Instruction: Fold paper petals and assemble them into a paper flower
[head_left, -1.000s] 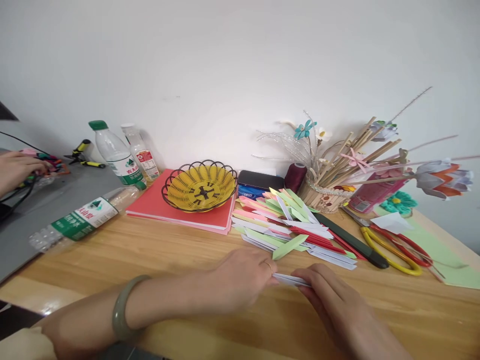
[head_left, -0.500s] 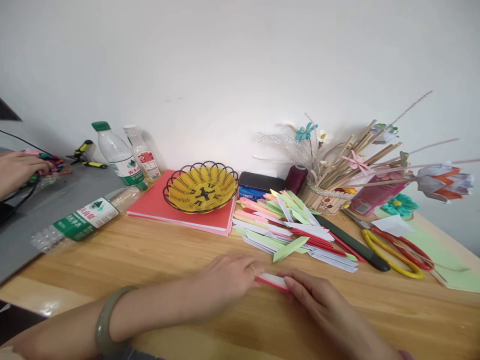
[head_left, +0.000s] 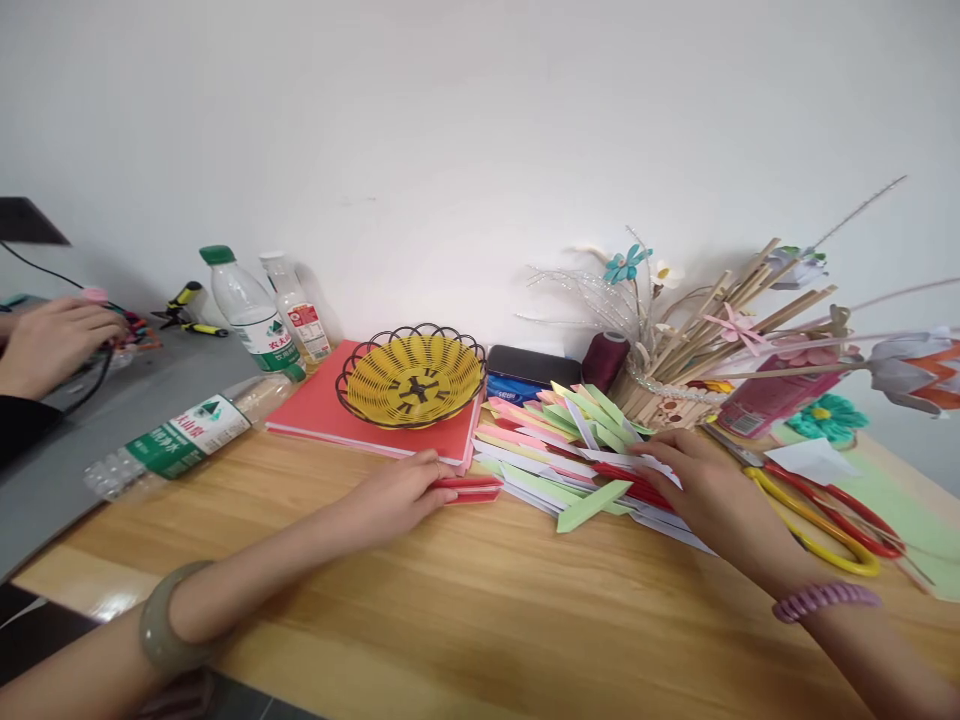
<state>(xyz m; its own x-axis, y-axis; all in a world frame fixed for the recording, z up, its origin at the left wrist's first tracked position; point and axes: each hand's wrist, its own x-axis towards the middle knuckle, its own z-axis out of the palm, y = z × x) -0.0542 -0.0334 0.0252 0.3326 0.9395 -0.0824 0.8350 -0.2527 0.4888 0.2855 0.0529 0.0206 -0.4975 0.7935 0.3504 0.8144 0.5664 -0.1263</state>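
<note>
My left hand (head_left: 409, 498) is closed on a red folded paper strip (head_left: 476, 488), pinched at its left end just above the table, near the front of the red paper stack. My right hand (head_left: 694, 485) reaches over the right part of a loose pile of folded paper strips (head_left: 547, 480) in green, white, pink, yellow and red. Its thumb and fingers are apart over white and red strips, and the hand partly hides them.
A yellow woven basket (head_left: 412, 385) stands on red paper sheets (head_left: 315, 400). Two bottles stand behind a lying plastic bottle (head_left: 187, 440). Scissors (head_left: 825, 510) and a stick-filled holder (head_left: 667, 405) are at the right. Another person's hand (head_left: 60, 340) works at the far left.
My left hand has moved left and up with the red strip. My right hand has let go of that strip and moved up and right to the pile. The view has shifted slightly.
</note>
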